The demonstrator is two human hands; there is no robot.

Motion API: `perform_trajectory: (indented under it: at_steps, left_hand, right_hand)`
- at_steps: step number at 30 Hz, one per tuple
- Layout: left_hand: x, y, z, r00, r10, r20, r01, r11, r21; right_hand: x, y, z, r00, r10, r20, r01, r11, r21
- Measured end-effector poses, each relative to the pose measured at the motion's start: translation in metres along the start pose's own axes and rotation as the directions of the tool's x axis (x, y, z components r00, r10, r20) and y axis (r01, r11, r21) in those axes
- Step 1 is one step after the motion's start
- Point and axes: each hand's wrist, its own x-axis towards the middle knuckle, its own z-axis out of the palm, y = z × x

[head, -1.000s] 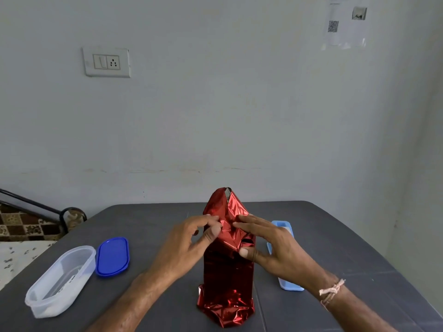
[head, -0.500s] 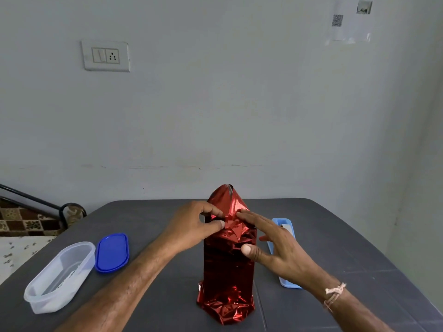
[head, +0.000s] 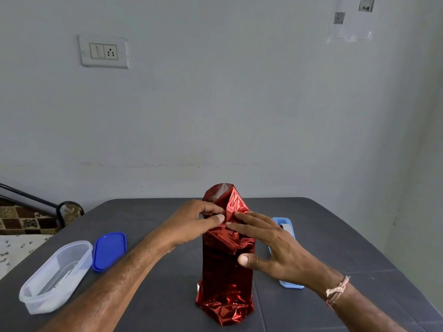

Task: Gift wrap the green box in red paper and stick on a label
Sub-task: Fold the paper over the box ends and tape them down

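Note:
A tall box stands upright in the middle of the dark table, fully covered in shiny red paper (head: 226,267); no green shows. The paper is crumpled at the base and rises in a loose folded flap at the top. My left hand (head: 194,224) pinches the paper's top fold between thumb and fingers on the left side. My right hand (head: 271,245) lies spread against the upper right of the parcel, fingers straight on the fold and thumb pressed to the front face. No label is visible.
A clear oval plastic tub (head: 56,275) and its blue lid (head: 109,250) lie at the left of the grey table (head: 335,236). A light blue tray (head: 287,236) sits behind my right hand. A wall stands just beyond the table.
The top flap has been pressed further down and to the right. My right hand's fingers have flattened over the fold, and my left hand stays pinching the paper.

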Motion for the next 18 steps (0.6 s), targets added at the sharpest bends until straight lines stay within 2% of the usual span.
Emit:
perform_trajectory:
  at_steps: [4, 12, 18]
  left_hand:
    - [0.004, 0.006, 0.005, 0.995, -0.002, -0.097, -0.005, 0.997, -0.072]
    - [0.025, 0.017, 0.019, 0.949, -0.03, -0.313, 0.084, 0.983, 0.16]
    - [0.03, 0.004, 0.025, 0.942, -0.066, -0.328, 0.079, 0.997, 0.025]
  right_hand:
    - [-0.001, -0.004, 0.0, 1.0, -0.016, 0.004, 0.016, 0.998, -0.064]
    - [-0.004, -0.004, 0.003, 0.999, 0.004, -0.048, -0.005, 1.0, -0.021]
    - [-0.009, 0.001, 0.008, 0.988, 0.041, -0.152, -0.021, 0.991, 0.135]
